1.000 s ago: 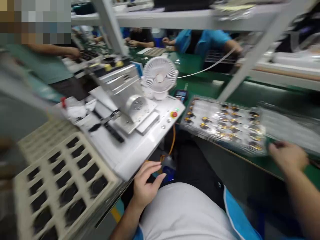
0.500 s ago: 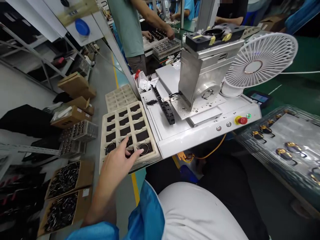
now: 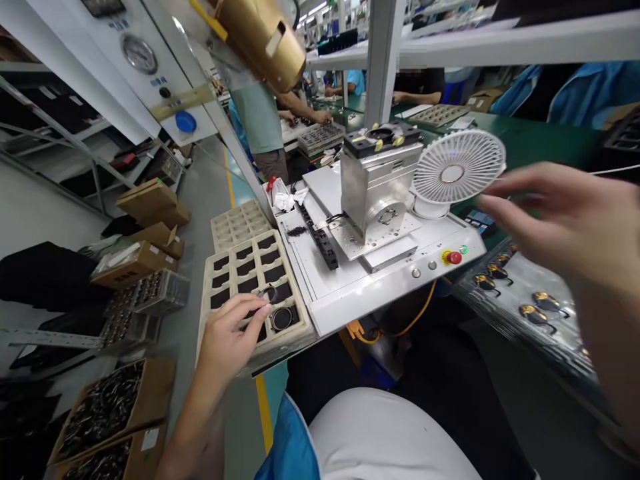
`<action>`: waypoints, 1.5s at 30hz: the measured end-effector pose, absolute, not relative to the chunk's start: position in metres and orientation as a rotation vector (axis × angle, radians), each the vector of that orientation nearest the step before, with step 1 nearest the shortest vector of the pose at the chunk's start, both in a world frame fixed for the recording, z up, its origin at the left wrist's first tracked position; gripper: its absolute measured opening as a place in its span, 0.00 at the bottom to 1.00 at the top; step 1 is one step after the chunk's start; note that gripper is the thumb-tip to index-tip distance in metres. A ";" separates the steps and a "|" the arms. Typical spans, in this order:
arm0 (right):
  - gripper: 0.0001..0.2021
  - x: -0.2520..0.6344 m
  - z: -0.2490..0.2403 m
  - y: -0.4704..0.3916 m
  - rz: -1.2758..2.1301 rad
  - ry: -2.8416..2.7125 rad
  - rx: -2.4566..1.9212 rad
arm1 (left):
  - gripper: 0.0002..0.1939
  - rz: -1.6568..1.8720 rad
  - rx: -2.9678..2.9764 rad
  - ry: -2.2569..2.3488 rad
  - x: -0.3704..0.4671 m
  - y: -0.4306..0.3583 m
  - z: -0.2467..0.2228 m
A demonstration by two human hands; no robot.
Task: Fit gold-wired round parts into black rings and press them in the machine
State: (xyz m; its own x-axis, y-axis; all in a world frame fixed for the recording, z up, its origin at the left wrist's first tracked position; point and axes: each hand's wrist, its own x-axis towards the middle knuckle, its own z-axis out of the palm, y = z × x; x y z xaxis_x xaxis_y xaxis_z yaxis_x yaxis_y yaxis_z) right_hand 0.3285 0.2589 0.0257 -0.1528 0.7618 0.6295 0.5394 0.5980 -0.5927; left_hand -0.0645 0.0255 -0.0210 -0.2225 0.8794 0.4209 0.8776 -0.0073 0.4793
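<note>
My left hand (image 3: 237, 330) is over the near part of a cream compartment tray (image 3: 204, 313), thumb and fingers pinched on a round metal-rimmed part (image 3: 270, 293). This part is tilted up at the fingertips. A similar round black part (image 3: 282, 319) lies in the corner compartment beside the thumb. The hand hides some of the nearby compartments. My right hand (image 3: 560, 227) is raised in the air at the right, slightly blurred, with thumb and forefinger apart and nothing visible between them. It is nearest the white fan (image 3: 460, 167).
A metal fixture block (image 3: 373, 193) stands on the white machine bench (image 3: 320, 303), which has a red stop button (image 3: 454, 258). At the right, a clear tray (image 3: 525, 280) bears several gold-and-black parts. A gold cylinder (image 3: 263, 43) hangs above. Another person (image 3: 260, 120) works behind.
My left hand has closed on a round part and lifted it at the tray. My right hand has come into view at the right. The camera view has tilted upward.
</note>
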 end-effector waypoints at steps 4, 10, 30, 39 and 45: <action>0.13 0.251 0.092 0.299 0.133 -2.173 -0.787 | 0.05 1.190 2.200 2.020 -0.052 0.038 -0.004; 0.13 0.212 0.137 0.369 0.334 -2.523 -0.810 | 0.05 1.285 2.486 1.848 -0.044 0.069 0.030; 0.25 0.344 0.002 0.274 0.884 -1.515 -0.943 | 0.19 0.805 2.626 1.685 0.040 0.293 0.124; 0.24 0.387 -0.074 0.247 1.097 -1.173 -1.305 | 0.13 0.846 2.608 1.663 0.039 0.304 0.134; 0.28 0.375 -0.081 0.242 1.168 -1.157 -1.229 | 0.09 0.758 2.573 1.802 0.046 0.315 0.157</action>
State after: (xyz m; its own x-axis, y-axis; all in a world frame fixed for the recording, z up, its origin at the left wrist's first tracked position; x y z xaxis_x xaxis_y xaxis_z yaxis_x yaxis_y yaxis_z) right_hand 0.3749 0.2415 -0.0814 0.0612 0.9981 0.0009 -0.0104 0.0016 -0.9999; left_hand 0.0463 0.3154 0.1571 0.2692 0.8651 0.4231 0.9074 -0.3751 0.1895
